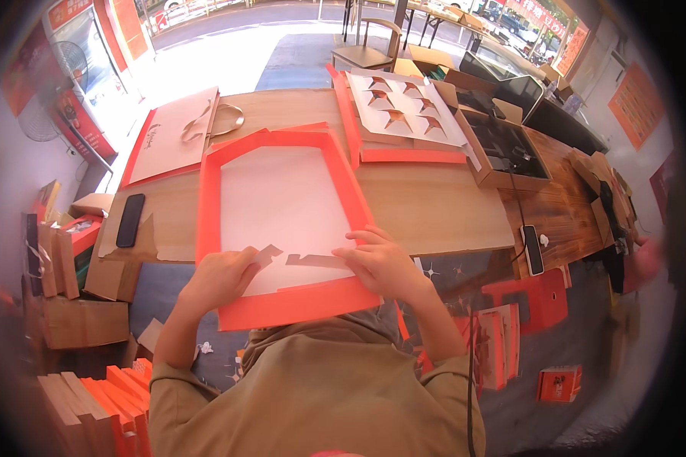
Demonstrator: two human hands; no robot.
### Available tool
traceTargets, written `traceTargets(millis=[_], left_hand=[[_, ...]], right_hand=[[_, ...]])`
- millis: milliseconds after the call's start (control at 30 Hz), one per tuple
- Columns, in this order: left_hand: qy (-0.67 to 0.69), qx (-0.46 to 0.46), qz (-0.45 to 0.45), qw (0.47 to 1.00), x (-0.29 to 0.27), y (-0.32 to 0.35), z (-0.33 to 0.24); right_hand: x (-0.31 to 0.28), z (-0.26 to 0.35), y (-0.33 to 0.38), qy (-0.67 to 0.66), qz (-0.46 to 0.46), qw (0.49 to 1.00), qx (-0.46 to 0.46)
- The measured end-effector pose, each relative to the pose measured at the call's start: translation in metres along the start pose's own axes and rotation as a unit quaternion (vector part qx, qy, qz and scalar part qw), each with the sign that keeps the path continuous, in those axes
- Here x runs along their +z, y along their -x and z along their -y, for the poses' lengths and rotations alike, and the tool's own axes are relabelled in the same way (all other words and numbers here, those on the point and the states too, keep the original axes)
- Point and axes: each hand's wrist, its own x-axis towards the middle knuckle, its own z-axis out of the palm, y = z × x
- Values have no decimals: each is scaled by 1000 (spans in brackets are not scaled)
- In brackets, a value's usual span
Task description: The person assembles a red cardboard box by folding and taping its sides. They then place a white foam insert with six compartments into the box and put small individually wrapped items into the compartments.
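A shallow open red-orange box [343,171] with a pale bottom lies across the near edge of the table in front of me. My left hand [225,276] is over its near left side, with thumb and fingers pinching a short brown cardboard strip [270,253]. Opposite it, my right hand [383,265] reaches over the right wall. Its fingers close on the end of a longer, notched brown cardboard strip [312,260]. A small gap separates the two strips above the box's bottom.
Behind are a flat paper bag [171,135] with ribbon handles, a white insert [408,107] with cut-outs on a red box, and a carton [503,156]. Phones lie left [130,221] and right [533,250]. A red stool [530,297] and stacked boxes [114,404] flank me.
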Motion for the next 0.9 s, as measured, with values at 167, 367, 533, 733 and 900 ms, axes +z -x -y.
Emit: traceTargets(millis=[167, 367, 533, 733, 900], left_hand=[[-1, 6, -24, 1000, -5, -5, -6], [-43, 25, 12, 999, 0, -12, -16], [-73, 12, 69, 995, 14, -19, -18], [-84, 16, 120, 989, 6, -23, -27], [16, 61, 64, 996, -21, 5, -9]], right_hand=[[12, -1, -3, 36, 105, 994, 2], [19, -3, -12, 54, 133, 989, 21], [28, -2, -10, 65, 107, 992, -5], [17, -3, -14, 18, 100, 995, -25], [-6, -2, -13, -29, 111, 993, -4]])
